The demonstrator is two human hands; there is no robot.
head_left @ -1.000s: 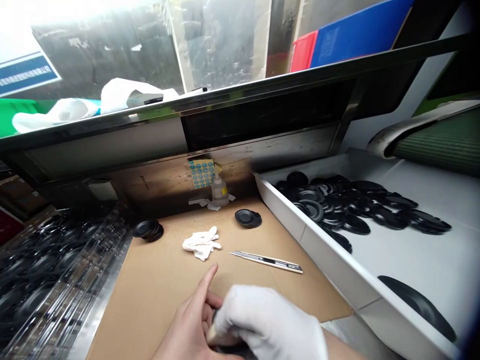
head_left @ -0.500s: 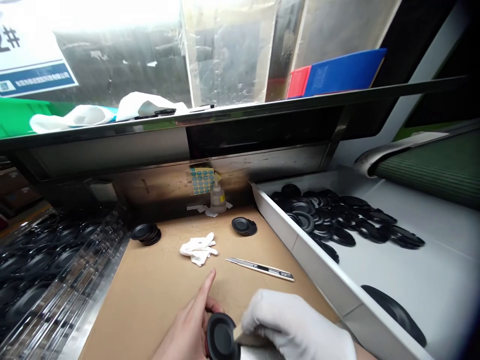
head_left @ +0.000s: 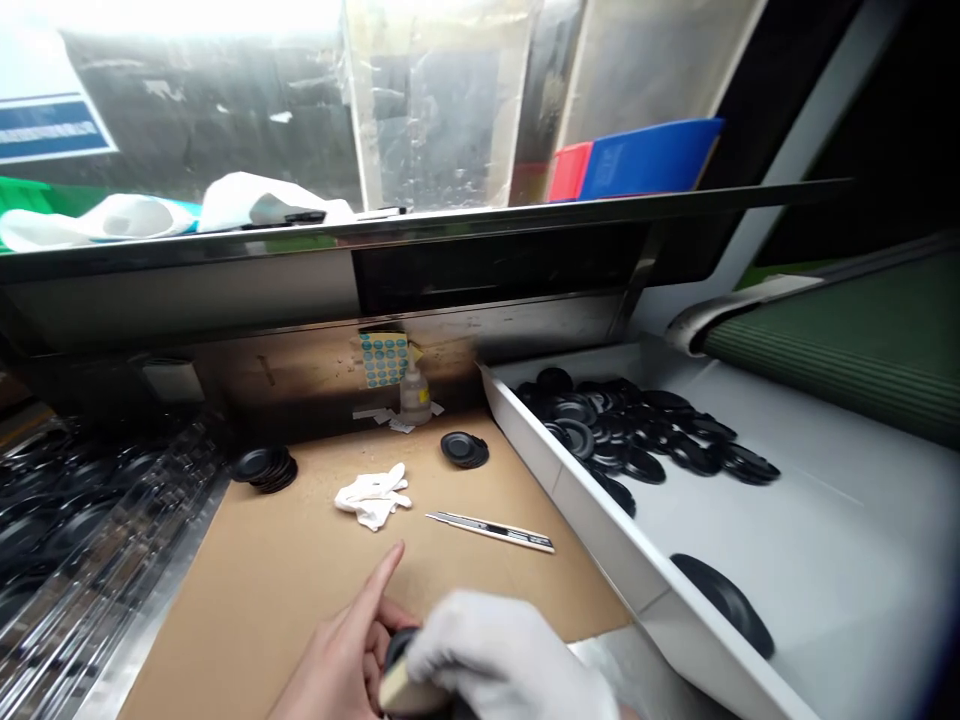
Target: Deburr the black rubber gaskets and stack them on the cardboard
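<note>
Near the bottom of the view, my bare left hand (head_left: 341, 650) grips a round black rubber part (head_left: 397, 645), its thumb pointing up. My right hand (head_left: 502, 650), in a white glove, is closed on a beige block (head_left: 409, 692) pressed against the black part and covering much of it. Beyond my hands, a knife with a slim silver blade (head_left: 491, 531) lies on the brown cardboard (head_left: 285, 570). A crumpled white glove (head_left: 373, 497) rests left of the knife. Small stacks of black parts stand at the back left (head_left: 264, 468) and back centre (head_left: 464, 450).
A white tray (head_left: 600, 540) on the right holds a pile of black parts (head_left: 600, 425) and one larger piece (head_left: 724, 600). Clear plastic trays (head_left: 97, 540) with black parts stand left. A small bottle (head_left: 415, 393) is at the back, beneath a metal shelf (head_left: 450, 222).
The view has shifted, so the surroundings appear further left. My gloved right hand has moved left over the black part with the beige block, hiding more of it.
</note>
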